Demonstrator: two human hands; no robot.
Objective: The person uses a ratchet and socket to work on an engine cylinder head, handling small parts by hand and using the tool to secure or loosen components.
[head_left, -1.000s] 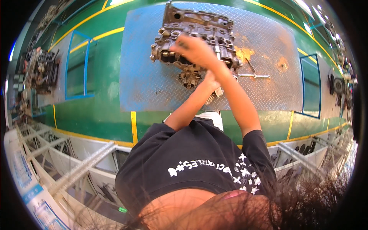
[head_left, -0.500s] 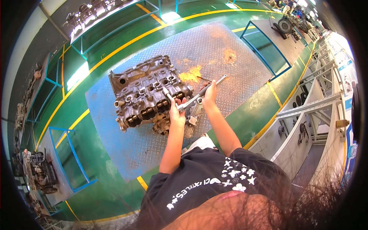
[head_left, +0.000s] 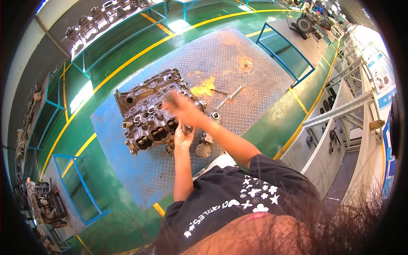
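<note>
A grey metal engine cylinder head (head_left: 146, 108), with oily dark bores along its near side, rests on the diamond-patterned plate table (head_left: 238, 63). At its near right corner my left hand (head_left: 184, 138) is closed, fingers up, around something grey that I cannot make out. My right hand (head_left: 185, 109) crosses over the left one above the head's right part, smeared by motion. A dark blurred patch lies at its fingers, and whether they hold something is unclear. To the right of both hands a long silver wrench (head_left: 228, 97) lies on the plate, beside a short dark rod (head_left: 219, 91).
A ribbed metal part (head_left: 204, 148) lies near the table's front edge. Yellow stains (head_left: 203, 87) mark the plate. Blue frames (head_left: 293, 55) stand beyond it. Grey metal racks (head_left: 340, 123) line the right side, and a bench with engine parts (head_left: 102, 17) stands at the back left.
My right hand has swung left from the dark-handled metal tool's handle to above the cylinder head. My left hand has dropped slightly. The wrench and dark rod now show uncovered on the plate.
</note>
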